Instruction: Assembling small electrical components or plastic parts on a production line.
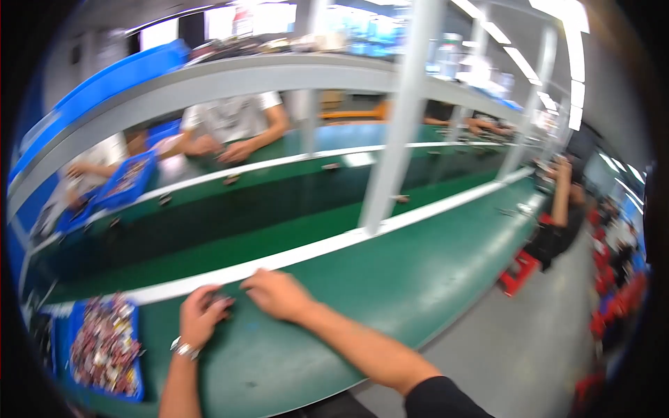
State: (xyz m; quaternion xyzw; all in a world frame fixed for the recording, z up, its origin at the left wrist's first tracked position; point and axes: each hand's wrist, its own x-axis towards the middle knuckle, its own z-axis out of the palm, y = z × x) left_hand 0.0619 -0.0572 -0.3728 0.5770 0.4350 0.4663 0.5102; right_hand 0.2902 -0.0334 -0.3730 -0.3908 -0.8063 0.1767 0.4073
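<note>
Working from a distance through the head view, I start at the lower edge, where a metal watch (184,348) sits on the left wrist. The blue tray (139,380) stands just beside that forearm, heaped with small mixed parts (104,345); a careless sweep of the elbow could knock it and spill some onto the green surface (279,373).

Slightly farther in, the left hand (201,317) has its fingers narrowed on a small dark piece (221,304), held above the surface. I judge the grip to be a fingertip one, so a slight twist or uneven pressure could make the piece slip. The right hand (275,292) is near it, fingers bent and close together; I cannot tell whether they grip anything, as blur hides the tips. If both hands come together off line, they could jog the piece loose.

Beyond them runs the white rail (313,255), then the green belt (279,230) with a few small pieces on it. A dropped piece bouncing over the rail could end up among those. Across the belt, a co-worker's hands (237,151) are well apart from mine.
</note>
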